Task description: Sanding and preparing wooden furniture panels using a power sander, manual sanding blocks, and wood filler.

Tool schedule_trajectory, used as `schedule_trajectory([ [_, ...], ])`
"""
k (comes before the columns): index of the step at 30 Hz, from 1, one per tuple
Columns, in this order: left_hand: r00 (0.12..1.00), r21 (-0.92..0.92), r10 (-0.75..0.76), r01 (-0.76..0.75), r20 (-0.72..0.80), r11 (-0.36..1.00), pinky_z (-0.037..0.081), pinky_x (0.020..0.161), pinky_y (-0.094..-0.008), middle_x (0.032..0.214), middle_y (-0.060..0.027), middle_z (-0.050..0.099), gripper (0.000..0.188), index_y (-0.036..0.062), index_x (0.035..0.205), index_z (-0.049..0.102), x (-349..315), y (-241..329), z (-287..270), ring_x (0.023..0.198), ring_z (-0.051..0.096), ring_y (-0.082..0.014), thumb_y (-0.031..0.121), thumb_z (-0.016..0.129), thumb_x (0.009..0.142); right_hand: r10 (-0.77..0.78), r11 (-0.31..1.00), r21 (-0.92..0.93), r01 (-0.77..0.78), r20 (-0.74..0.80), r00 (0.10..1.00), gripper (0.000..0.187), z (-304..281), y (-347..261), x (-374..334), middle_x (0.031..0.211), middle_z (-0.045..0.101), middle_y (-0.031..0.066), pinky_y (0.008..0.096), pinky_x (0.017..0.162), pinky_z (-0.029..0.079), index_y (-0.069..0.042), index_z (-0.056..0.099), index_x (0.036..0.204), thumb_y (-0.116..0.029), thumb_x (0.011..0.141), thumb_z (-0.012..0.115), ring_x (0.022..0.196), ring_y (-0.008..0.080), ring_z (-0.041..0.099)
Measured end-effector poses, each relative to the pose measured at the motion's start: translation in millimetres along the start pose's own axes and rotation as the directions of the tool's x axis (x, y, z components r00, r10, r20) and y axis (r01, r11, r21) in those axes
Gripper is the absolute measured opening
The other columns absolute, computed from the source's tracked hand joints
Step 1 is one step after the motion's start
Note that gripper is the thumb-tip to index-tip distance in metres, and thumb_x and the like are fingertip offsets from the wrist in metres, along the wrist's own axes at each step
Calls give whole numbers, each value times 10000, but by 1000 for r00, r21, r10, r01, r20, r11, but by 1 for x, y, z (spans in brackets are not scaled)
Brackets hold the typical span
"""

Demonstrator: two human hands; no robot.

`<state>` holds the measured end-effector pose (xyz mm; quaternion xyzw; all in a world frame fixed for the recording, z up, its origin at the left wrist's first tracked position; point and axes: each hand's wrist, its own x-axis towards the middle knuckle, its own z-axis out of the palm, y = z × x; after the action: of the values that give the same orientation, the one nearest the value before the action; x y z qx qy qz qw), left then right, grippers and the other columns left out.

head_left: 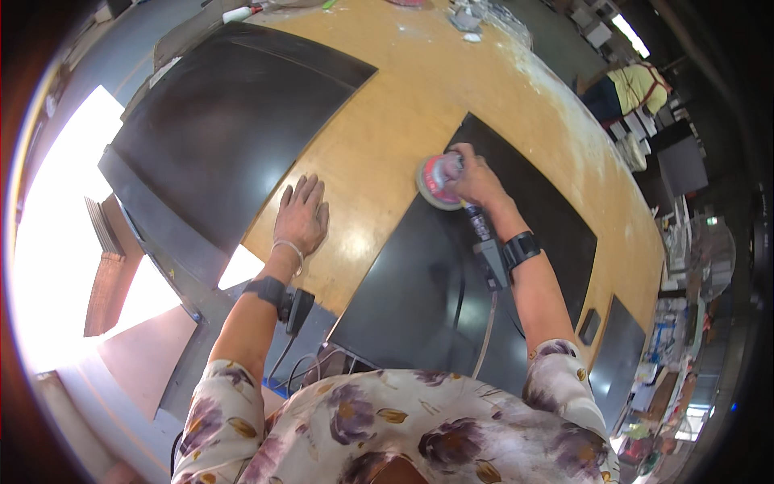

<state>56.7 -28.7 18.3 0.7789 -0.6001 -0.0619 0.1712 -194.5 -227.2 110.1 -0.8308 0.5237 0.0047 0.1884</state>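
My right hand [482,184] is wrapped round the top of a round orbital sander [435,179] with a red and white face. The sander's disc sits at the left edge of a glossy black panel [403,282], near its far end, partly over the yellow table. From the sander's rear, a black fitting [490,262] and a thin hose run back toward my body. My left hand [302,216] rests on the yellow tabletop [363,173], palm down and fingers stretched out. It holds nothing and lies beside the right edge of a larger dark panel [234,121].
A small black block [589,327] and another dark panel [619,347] lie at the table's right side. Crumpled plastic [476,20] is at the far edge. Cables [302,367] hang near my waist. A person in a yellow top [637,87] bends at the far right.
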Motion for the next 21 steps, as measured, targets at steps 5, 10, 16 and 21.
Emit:
schedule_trajectory([
  [5, 998, 22, -28, 27, 62, 999, 154, 1133, -396, 1438, -97, 323, 467, 46, 1333, 396, 9, 12, 0, 1359, 236, -234, 252, 398, 913, 177, 984, -3, -179, -112, 978, 771, -31, 64, 68, 1189, 496, 285, 417, 920, 443, -199, 339, 1301, -273, 633, 717, 1081, 407, 533],
  [10, 995, 35, -75, 73, 61, 997, 147, 1140, -381, 1433, -91, 332, 452, 58, 1330, 412, 16, 6, -1, 1361, 228, -227, 239, 401, 916, -226, 973, 25, 227, -34, 973, 726, -1, 29, 22, 1121, 508, 217, 422, 844, 484, -205, 397, 1218, -227, 595, 769, 1000, 405, 562],
  [16, 992, 78, -110, 106, 61, 991, 150, 1138, -381, 1450, -107, 299, 484, 53, 1349, 382, 38, 3, -3, 1365, 216, -242, 268, 396, 916, -266, 964, 12, 267, 137, 954, 747, 3, -24, -27, 1133, 485, 235, 439, 837, 489, -216, 369, 1264, -287, 624, 747, 994, 424, 563],
  [21, 991, 70, -100, 94, 87, 993, 158, 1136, -379, 1449, -107, 301, 481, 54, 1348, 383, 40, 12, 2, 1364, 219, -240, 268, 391, 917, 12, 1000, -16, -13, -41, 999, 737, -27, 33, 83, 1168, 500, 276, 415, 885, 460, -185, 353, 1298, -279, 652, 695, 1042, 415, 552],
])
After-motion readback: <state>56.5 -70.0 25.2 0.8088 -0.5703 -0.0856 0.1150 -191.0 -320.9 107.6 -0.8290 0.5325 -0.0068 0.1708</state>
